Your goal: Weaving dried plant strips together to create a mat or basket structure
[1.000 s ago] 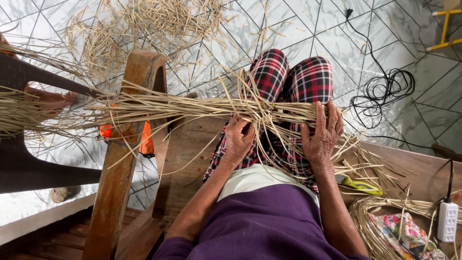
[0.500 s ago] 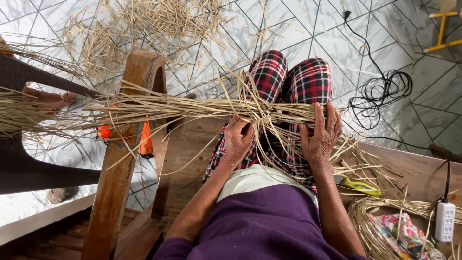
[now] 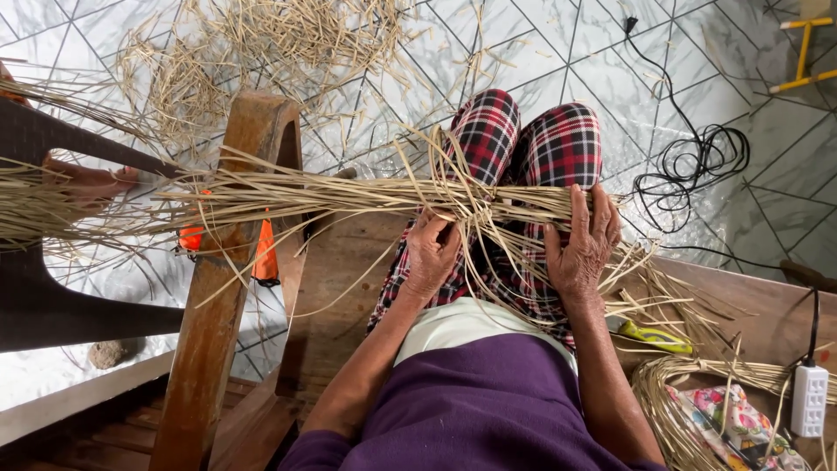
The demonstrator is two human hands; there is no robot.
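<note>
Across both knees, under the 2 hands, lies a long bundle of dried straw strips (image 3: 349,196), running sideways past the left hand and out over a wooden post (image 3: 235,262).

Left hand (image 3: 433,253): fingers curled shut around strips at the knotted part of the bundle, knuckles up, gripping them.

Right hand (image 3: 582,244): flat, palm down, fingers stretched out and pressed on top of the bundle just beside the knot; not closed around anything.

Knot: sits between the 2 hands, closer to the left. Loose strip ends fan out from it toward the body and past the right hand.

Beneath the hands: red, black and white plaid trousers (image 3: 558,144); wooden bench (image 3: 336,288) under the person.

Right of the right hand: a yellow-handled tool (image 3: 654,336) on the bench, near the wrist; beyond it a coil of woven straw (image 3: 663,392), a flowered cloth (image 3: 732,427) and a white power strip (image 3: 811,399).

Far from the hands, ahead: scattered straw scraps (image 3: 261,44) on the tiled floor (image 3: 610,61); a black cable (image 3: 697,161) coiled ahead of the right hand.
</note>
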